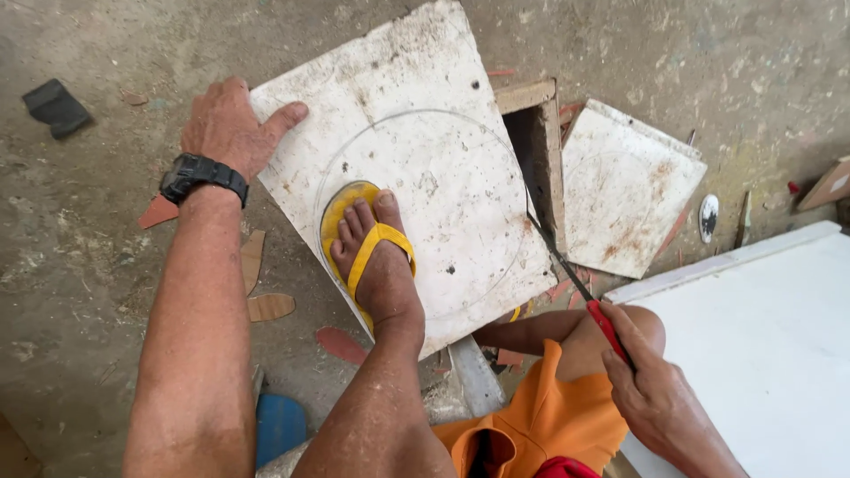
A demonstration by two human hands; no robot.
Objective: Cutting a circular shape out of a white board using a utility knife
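White board (425, 168), pencilled w/ a circle, lay on the floor under your sandalled foot (367, 252). Left hand (232, 126) pressed flat, open, on its far-left corner; right hand (651, 389) gripped a red-handled saw (575, 283) at the board's right edge. Sawing step, apparently; next stroke needed the board held steady.

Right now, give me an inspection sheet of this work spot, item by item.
Surface: bare concrete floor, dusty and stained.
Job's things: square white board lying flat on a wooden block, a circle pencilled on it; a foot in a yellow sandal pins it. Thin saw blade with red handle at the board's right edge.
Clutter: second white board, large white panel, reddish and tan offcuts, a dark scrap, a blue piece.
Fingers: left hand, wearing a black wristwatch, presses the board's left corner; right hand grips the saw handle.
Cables: nothing seen.
Surroundings: concrete floor all round.
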